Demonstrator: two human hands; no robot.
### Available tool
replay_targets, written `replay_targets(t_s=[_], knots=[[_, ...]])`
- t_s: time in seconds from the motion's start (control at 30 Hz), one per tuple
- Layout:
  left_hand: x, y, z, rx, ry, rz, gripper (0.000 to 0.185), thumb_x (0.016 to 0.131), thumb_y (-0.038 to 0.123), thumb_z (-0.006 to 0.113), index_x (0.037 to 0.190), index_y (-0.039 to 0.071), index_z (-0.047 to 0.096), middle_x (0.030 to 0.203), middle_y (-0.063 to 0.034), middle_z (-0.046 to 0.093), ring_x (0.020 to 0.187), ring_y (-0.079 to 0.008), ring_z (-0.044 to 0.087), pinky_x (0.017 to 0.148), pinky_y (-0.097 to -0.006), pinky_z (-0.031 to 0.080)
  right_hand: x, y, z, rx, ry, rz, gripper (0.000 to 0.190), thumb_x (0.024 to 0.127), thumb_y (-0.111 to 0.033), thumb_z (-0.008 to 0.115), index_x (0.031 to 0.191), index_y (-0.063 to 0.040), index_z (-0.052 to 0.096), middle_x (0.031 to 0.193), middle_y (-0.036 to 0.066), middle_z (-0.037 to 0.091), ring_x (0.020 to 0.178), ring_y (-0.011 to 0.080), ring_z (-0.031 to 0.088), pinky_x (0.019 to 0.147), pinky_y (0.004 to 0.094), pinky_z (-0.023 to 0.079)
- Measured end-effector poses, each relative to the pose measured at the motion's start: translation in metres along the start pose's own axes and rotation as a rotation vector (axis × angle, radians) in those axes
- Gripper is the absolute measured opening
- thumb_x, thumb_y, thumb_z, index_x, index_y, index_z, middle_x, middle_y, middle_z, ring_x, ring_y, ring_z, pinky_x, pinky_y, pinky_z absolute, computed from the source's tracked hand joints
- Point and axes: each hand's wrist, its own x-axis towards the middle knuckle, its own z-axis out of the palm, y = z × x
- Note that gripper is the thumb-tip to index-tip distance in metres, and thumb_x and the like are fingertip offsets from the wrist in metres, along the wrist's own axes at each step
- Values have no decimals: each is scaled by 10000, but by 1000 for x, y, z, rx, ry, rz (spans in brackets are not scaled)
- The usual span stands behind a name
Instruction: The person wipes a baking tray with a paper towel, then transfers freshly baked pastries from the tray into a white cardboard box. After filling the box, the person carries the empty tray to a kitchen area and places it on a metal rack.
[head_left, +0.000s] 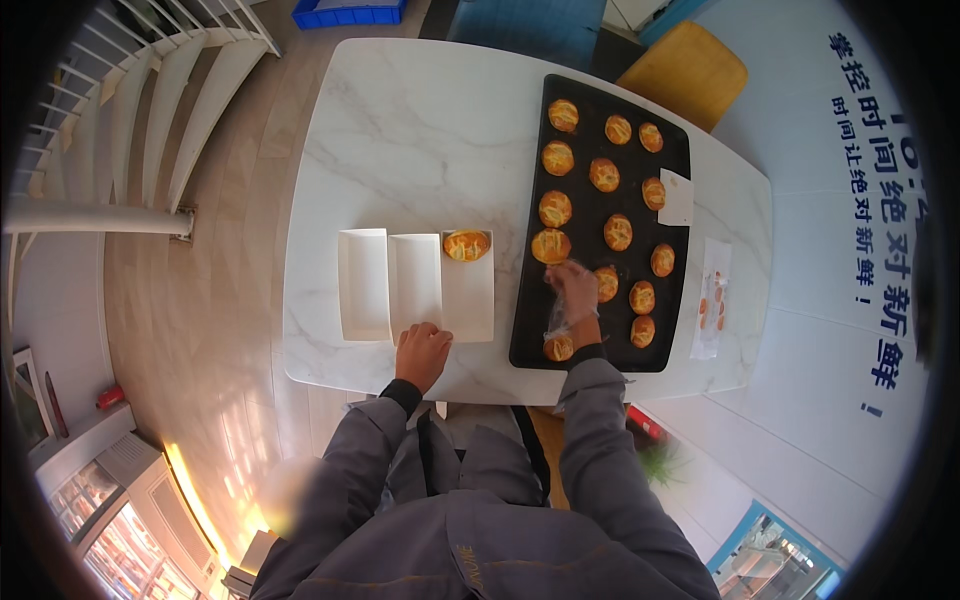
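Note:
My left hand (424, 351) rests with bent fingers at the near edge of the middle of three white paper trays (415, 285). The left tray (363, 289) has nothing in it, and the right one (469, 307) holds a round golden bun (466, 245) at its far end. Over a black baking tray (559, 300) of several buns, my right hand (574, 289), in a clear plastic glove, has its fingertips at the near side of a bun (551, 246) in the left row. Whether it grips that bun cannot be told. Another bun (558, 348) lies below the hand.
All this stands on a marble-patterned table (397, 135). A white card (676, 197) lies over the baking tray's right rim, and a printed clear bag (711, 300) lies right of it. Beyond the table are a yellow chair (690, 71) and a blue crate (349, 15).

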Motion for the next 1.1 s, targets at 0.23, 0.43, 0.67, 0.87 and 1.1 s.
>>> replay_targets(t_s=[0.23, 0.43, 0.67, 0.87, 1.1], knots=[[0, 0, 1, -11, 5, -2, 81, 813, 115, 676, 893, 132, 676, 899, -47, 587, 905, -268, 560, 815, -397, 430, -2, -4, 4, -96, 59, -13, 166, 820, -46, 683, 950, 55, 660, 790, 58, 670, 672, 105, 623, 583, 209, 492], [-1, -2, 0, -4, 8, 1, 89, 809, 113, 677, 896, 130, 676, 905, -45, 588, 907, -267, 559, 816, -396, 425, -5, -15, -2, -1061, 91, -280, 193, 820, -146, 693, 966, -19, 696, 854, 79, 690, 800, 249, 652, 714, 386, 518], [0, 0, -2, -13, -22, -14, 89, 810, 121, 667, 897, 135, 678, 910, -42, 590, 921, -264, 557, 825, -399, 422, -17, -59, 30, -1422, 44, -645, 582, 749, -211, 751, 1282, -107, 543, 1294, 114, 549, 1185, 311, 505, 985, 423, 439], [3, 2, -2, -35, -14, -26, 73, 816, 137, 645, 879, 138, 682, 898, -33, 598, 928, -257, 559, 837, -404, 425, -14, -76, 58, -1601, -159, -283, 741, 672, -114, 802, 1335, -96, 474, 1320, 139, 463, 1198, 353, 474, 1024, 459, 411], [0, 1, -3, -11, -17, -27, 76, 827, 148, 632, 880, 139, 685, 880, -39, 600, 911, -255, 565, 826, -406, 427, -43, -52, 87, -1346, -69, -836, 671, 683, -146, 784, 1293, -122, 507, 1199, 156, 520, 1131, 351, 503, 947, 430, 437]])
